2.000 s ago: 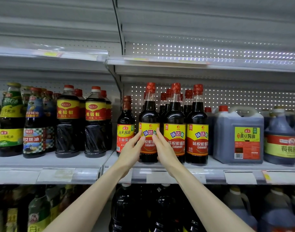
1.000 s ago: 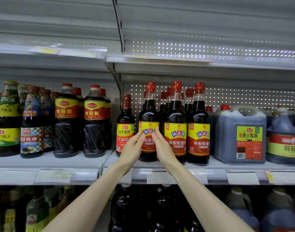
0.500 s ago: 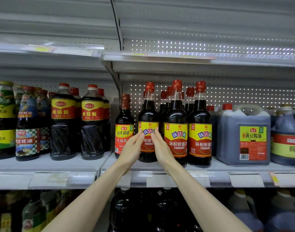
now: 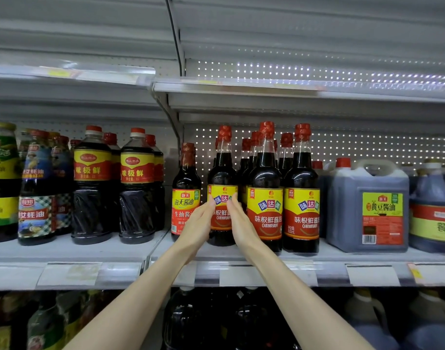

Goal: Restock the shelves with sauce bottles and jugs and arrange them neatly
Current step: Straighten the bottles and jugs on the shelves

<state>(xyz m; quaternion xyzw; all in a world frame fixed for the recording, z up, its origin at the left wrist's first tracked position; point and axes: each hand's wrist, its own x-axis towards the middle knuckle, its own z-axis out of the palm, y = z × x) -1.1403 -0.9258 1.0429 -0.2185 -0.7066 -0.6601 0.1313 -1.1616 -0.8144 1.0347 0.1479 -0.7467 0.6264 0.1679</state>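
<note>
The grey metal shelf [image 4: 64, 251] is carrying all stock at the level of the grip, with a square dark jug [image 4: 367, 205] standing well to the right of the grip and two tall dark bottles [image 4: 91, 188] with red-and-yellow labels standing well to the left of it. Inside the grip, a slim red-capped soy sauce bottle [image 4: 222, 173] is standing upright near the shelf's front edge, with a red-labelled bottle [image 4: 184, 198] sitting just left of the grip and two matching yellow-labelled bottles [image 4: 265, 198] just right of it. The left hand [image 4: 197, 226] and right hand [image 4: 242, 226] are pressing straight, uncurled fingers against opposite sides of that bottle's label, neither wrapping round it.
</note>
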